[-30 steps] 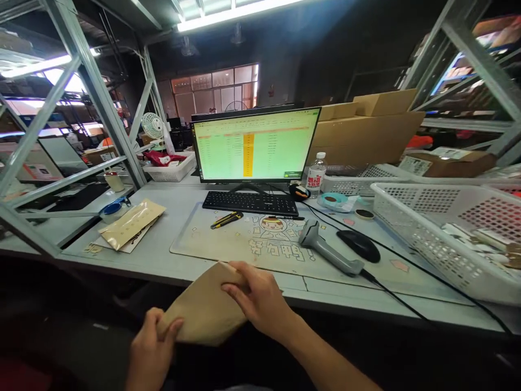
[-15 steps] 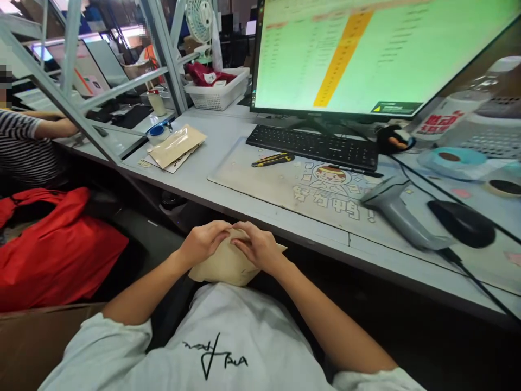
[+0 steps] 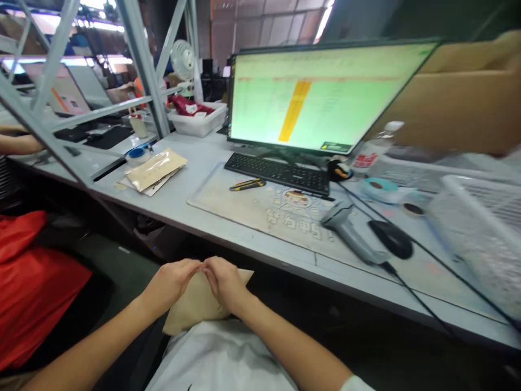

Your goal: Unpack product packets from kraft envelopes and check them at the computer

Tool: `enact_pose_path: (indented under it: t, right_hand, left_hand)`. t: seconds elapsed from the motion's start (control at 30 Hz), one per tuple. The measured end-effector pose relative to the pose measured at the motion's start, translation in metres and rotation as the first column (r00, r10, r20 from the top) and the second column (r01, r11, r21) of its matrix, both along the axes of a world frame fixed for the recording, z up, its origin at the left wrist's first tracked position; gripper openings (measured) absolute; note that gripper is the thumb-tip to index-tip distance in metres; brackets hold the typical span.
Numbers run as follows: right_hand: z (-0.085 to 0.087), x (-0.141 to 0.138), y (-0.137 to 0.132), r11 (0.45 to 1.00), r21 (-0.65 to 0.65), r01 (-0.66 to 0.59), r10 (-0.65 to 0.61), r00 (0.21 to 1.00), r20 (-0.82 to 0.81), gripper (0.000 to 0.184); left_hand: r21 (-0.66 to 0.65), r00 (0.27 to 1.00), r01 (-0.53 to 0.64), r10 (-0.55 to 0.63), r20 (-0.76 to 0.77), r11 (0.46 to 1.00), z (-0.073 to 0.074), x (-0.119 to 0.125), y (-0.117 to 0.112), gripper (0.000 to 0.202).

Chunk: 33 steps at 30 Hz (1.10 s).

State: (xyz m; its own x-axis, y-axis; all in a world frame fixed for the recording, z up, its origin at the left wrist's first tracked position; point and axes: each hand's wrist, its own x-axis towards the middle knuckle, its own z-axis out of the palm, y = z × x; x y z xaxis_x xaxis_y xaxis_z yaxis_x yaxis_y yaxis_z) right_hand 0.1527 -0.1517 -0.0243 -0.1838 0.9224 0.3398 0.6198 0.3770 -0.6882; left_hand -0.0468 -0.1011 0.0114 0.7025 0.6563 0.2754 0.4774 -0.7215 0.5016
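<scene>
My left hand and my right hand meet fingertip to fingertip on top of a brown paper envelope that lies in my lap, below the table's front edge. Both hands are closed, pinching the envelope's upper edge. On the grey table ahead stand a monitor with a green spreadsheet and a black keyboard. A grey barcode scanner lies on the printed desk mat, to the right of my hands.
A black mouse and its cable lie right of the scanner. A white mesh basket fills the right side. More envelopes lie at the table's left. A yellow-black knife sits by the keyboard. Metal shelf struts rise on the left; another person's arm shows far left.
The view has tilted up and shifted, so the monitor sits lower and smaller. My hands stay together on the envelope in my lap, much as half a second ago.
</scene>
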Motion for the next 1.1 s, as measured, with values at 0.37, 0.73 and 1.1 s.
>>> enact_pose_path:
  t: [0.37, 0.73, 1.1]
  right_hand:
    - [-0.001, 0.000, 0.002, 0.998, -0.023, 0.053, -0.055, 0.992, -0.116, 0.007]
    - [-0.025, -0.026, -0.001, 0.957, 0.173, 0.232, -0.242, 0.969, 0.042, 0.012]
    - [-0.049, -0.059, 0.043, 0.994, 0.092, 0.059, -0.097, 0.863, 0.495, 0.029]
  left_hand:
    - [-0.169, 0.976, 0.116, -0.144, -0.165, 0.979, 0.016, -0.010, 0.008, 0.025]
    - [-0.060, 0.891, -0.400, 0.373, -0.261, 0.914, -0.047, 0.012, -0.002, 0.041]
    - [-0.323, 0.780, -0.557, 0.347, -0.521, 0.765, -0.025, -0.004, 0.017, 0.037]
